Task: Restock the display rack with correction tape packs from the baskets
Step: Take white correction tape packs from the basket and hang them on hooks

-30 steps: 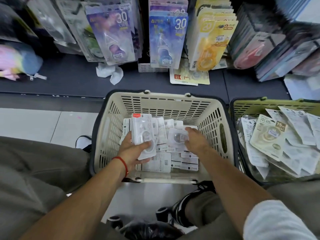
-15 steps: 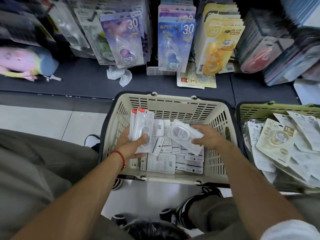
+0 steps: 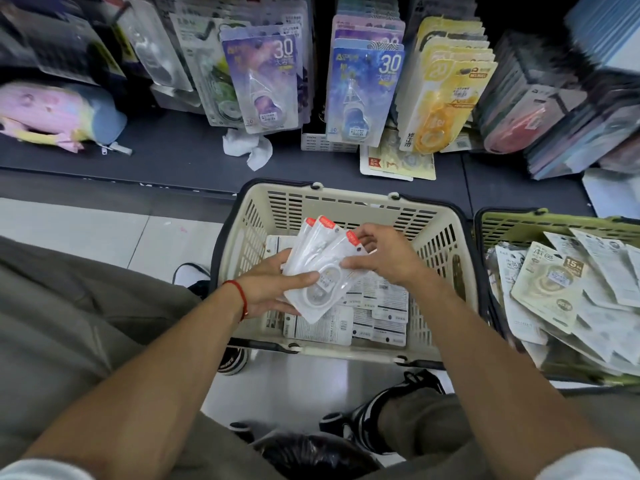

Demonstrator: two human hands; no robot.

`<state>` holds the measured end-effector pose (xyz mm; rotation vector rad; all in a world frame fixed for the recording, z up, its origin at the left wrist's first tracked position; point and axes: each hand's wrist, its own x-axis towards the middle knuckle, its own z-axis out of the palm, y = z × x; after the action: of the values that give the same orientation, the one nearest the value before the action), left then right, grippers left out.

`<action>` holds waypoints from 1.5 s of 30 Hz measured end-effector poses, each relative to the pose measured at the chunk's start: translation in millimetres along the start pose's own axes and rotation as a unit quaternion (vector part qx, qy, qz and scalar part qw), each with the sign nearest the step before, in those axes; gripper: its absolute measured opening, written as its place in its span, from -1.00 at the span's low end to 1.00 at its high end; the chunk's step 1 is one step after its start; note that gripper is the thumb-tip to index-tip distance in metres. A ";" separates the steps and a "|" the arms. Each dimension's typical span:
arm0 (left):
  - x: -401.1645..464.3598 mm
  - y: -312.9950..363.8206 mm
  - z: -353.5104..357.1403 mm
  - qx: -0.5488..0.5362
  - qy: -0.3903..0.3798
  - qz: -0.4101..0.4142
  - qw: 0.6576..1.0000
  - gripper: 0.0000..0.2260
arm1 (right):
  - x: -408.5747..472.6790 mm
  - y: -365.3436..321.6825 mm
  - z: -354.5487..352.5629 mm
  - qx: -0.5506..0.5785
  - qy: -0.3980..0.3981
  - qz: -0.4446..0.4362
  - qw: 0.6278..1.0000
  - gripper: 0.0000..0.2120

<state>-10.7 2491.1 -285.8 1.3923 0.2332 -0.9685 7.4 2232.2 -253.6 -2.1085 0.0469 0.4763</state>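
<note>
At frame centre, above the beige basket (image 3: 446, 271), a fanned stack of correction tape packs (image 3: 320, 271) is clamped in the left hand (image 3: 268, 292). The right hand (image 3: 384, 259) is pinched on the top pack, apparently to square the stack for hanging on the display rack (image 3: 360, 81) at upper frame.

Right hand (image 3: 384, 258) added its pack to left hand (image 3: 273, 289) stack (image 3: 322, 268); now 3, fanned.

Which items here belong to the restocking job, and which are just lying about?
Job: clear packs held by left hand and right hand; beige basket; green basket; hanging rack packs.
Lying about: crumpled tissue; pastel pouch.
</note>
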 end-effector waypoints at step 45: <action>-95.3 193.1 43.4 -0.222 0.141 0.409 0.874 -0.50 | -21.4 -212.7 -59.0 0.214 0.130 -0.131 0.959 -0.37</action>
<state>46.4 2470.6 -74.6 1.0325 0.0547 0.0098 52.2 2299.2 -47.0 -1.7034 0.0184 0.0194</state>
